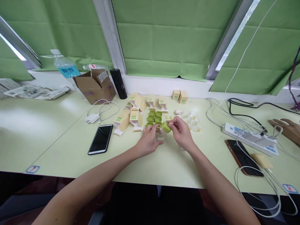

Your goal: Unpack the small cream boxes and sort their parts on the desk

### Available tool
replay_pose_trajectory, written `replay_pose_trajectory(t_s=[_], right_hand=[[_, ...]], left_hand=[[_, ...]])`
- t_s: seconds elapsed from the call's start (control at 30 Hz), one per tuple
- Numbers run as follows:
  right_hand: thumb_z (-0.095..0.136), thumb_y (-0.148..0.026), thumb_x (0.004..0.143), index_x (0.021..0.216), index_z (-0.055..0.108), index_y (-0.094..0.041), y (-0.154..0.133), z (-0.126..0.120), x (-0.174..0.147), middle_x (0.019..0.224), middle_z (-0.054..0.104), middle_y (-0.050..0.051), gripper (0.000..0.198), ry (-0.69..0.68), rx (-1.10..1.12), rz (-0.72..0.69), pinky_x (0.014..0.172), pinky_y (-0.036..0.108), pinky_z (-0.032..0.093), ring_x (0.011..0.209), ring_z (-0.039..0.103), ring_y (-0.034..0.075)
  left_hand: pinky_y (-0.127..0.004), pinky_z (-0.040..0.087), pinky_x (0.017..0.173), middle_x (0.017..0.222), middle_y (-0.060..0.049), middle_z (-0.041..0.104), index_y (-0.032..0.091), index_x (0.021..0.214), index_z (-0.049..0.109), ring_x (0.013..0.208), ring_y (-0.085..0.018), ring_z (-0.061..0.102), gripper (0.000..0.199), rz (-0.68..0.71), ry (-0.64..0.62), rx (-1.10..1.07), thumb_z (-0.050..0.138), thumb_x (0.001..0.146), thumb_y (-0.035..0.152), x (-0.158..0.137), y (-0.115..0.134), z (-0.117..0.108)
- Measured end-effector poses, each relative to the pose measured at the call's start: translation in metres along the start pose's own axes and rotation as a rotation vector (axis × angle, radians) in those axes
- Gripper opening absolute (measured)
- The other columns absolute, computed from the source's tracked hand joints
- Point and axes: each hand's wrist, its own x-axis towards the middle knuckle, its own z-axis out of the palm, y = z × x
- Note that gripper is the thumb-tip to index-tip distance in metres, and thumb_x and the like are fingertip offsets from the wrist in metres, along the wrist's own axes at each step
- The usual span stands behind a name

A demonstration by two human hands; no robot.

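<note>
Between my hands, a small green square cup [166,127] is tilted above the table. My right hand [181,132] pinches it at its right edge; a small pale bit shows by the fingertips. My left hand [147,139] curls around a clear plastic piece [161,136], just under the cup, partly hidden by the fingers. Behind them stand several matching green cups [151,118] in two columns. To their right lie small yellow pieces [167,117], a pinkish-white lump [177,112] and a cluster of clear plastic pieces [191,117] with yellow spots.
Opened cream cartons [122,121] lie left of the cups; two closed cartons [180,96] stand behind. A phone [100,139], brown box [95,86] and black bottle [118,83] are leftward. A power strip [249,139], cables, another phone [245,157] and someone's hand [287,128] are rightward.
</note>
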Motion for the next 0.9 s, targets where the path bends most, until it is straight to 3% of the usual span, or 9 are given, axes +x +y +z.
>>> replay_pose_trajectory(t_s=[0.13,0.2,0.37,0.5,0.6,0.73,0.8,0.9], right_hand=[[0.079,-0.065,0.076,0.078,0.058,-0.025,0.0,-0.002,0.007,0.07,0.069,0.0,0.045,0.041,0.298,0.146,0.061,0.033,0.057,0.065,0.065,0.018],[0.082,-0.068,0.07,0.077,0.06,-0.024,-0.002,0.0,0.007,0.067,0.067,-0.001,0.05,0.009,0.34,0.182,0.058,0.031,0.057,0.062,0.064,0.017],[0.082,-0.065,0.073,0.079,0.062,-0.022,-0.007,0.012,0.0,0.07,0.067,-0.002,0.048,-0.073,0.316,0.174,0.058,0.029,0.056,0.063,0.065,0.015],[0.07,-0.063,0.084,0.088,0.061,-0.022,-0.003,0.012,-0.002,0.078,0.066,-0.001,0.042,-0.046,0.264,0.133,0.062,0.032,0.056,0.065,0.066,0.016],[0.064,-0.044,0.092,0.093,0.065,-0.021,-0.004,0.007,-0.005,0.078,0.066,0.001,0.023,-0.066,-0.132,-0.016,0.065,0.032,0.049,0.066,0.063,0.017],[0.072,-0.021,0.08,0.083,0.073,-0.018,-0.01,0.009,-0.013,0.079,0.072,0.007,0.004,-0.318,-0.869,-0.25,0.074,0.036,0.039,0.083,0.062,0.023],[0.072,-0.015,0.076,0.077,0.073,-0.018,-0.01,0.013,-0.015,0.078,0.074,0.008,0.003,-0.44,-1.01,-0.288,0.075,0.036,0.036,0.083,0.062,0.023],[0.067,-0.007,0.075,0.073,0.072,-0.018,-0.009,0.017,-0.015,0.076,0.073,0.006,0.012,-0.46,-1.046,-0.295,0.071,0.034,0.033,0.078,0.062,0.02]], left_hand=[[-0.057,0.039,0.109,0.135,-0.012,0.063,0.028,0.156,0.032,0.129,-0.038,0.048,0.092,0.042,0.055,-0.003,0.083,0.08,0.034,-0.002,0.004,-0.007],[-0.054,0.039,0.109,0.141,-0.013,0.06,0.028,0.157,0.031,0.129,-0.036,0.048,0.086,0.095,0.108,-0.013,0.079,0.086,0.04,-0.002,0.006,-0.012],[-0.048,0.042,0.11,0.141,-0.011,0.062,0.028,0.149,0.046,0.13,-0.03,0.054,0.053,0.292,0.128,-0.054,0.062,0.099,0.039,-0.004,0.003,-0.017],[-0.042,0.048,0.104,0.132,-0.009,0.068,0.028,0.139,0.056,0.121,-0.027,0.062,0.045,0.232,0.214,-0.171,0.067,0.096,0.038,-0.002,-0.004,-0.015],[-0.039,0.05,0.098,0.128,-0.008,0.068,0.027,0.133,0.059,0.114,-0.025,0.064,0.046,0.136,0.384,-0.299,0.072,0.091,0.039,0.005,-0.012,-0.015],[-0.036,0.049,0.092,0.12,-0.007,0.067,0.025,0.128,0.06,0.105,-0.022,0.063,0.047,0.043,0.551,-0.378,0.076,0.085,0.037,0.014,-0.021,-0.017],[-0.035,0.048,0.089,0.118,-0.007,0.067,0.025,0.126,0.061,0.103,-0.021,0.063,0.046,0.008,0.575,-0.381,0.076,0.084,0.036,0.016,-0.024,-0.018],[-0.035,0.047,0.087,0.118,-0.007,0.066,0.025,0.126,0.061,0.103,-0.021,0.062,0.046,-0.014,0.595,-0.377,0.075,0.083,0.035,0.017,-0.024,-0.018]])
